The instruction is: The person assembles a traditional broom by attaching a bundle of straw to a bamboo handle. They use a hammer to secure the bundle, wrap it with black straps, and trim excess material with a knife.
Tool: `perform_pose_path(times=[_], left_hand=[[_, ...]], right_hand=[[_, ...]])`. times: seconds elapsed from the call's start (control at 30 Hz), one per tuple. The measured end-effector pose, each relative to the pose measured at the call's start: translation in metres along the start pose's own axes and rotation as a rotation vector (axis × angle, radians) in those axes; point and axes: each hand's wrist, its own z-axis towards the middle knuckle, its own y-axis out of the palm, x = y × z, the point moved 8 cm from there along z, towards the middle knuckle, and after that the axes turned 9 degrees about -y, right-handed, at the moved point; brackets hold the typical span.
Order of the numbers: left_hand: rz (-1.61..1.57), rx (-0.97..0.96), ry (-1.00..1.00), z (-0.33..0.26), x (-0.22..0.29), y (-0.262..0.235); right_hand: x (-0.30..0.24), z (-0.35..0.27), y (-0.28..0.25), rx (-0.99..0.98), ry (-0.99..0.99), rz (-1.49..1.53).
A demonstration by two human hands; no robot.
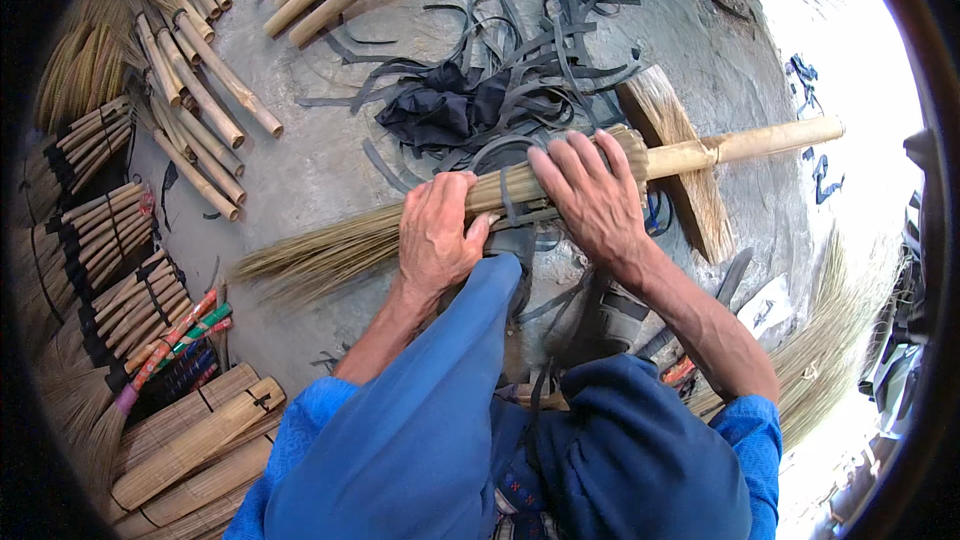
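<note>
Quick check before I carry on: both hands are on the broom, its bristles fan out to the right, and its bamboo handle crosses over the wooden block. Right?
Not quite: the bristles fan out to the left, as the head view shows. Both hands, left and right, are on the broom, and its bamboo handle crosses over the wooden block.

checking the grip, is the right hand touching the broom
Touching. The head view shows the right hand wrapped over the broom, its fingers curled against the grass beside the bamboo handle.
</note>
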Motion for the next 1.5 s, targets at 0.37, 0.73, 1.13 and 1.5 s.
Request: perform_pose_path(times=[0.37,0.73,1.13,1.5], left_hand=[[-0.036,-0.008,0.025,0.006,-0.035,0.006],[-0.182,-0.028,-0.105,0.016,-0.061,0.019],[0.133,-0.012,-0.112,0.011,-0.037,-0.013],[0.034,0.062,-0.083,-0.015,-0.032,-0.020]], right_hand=[[0.030,0.034,0.019,-0.131,-0.108,0.240],[0.034,0.038,0.024,-0.134,-0.135,0.364],[0.046,0.046,0.017,-0.268,-0.020,0.227],[0.031,0.023,-0.003,-0.172,-0.056,0.394]])
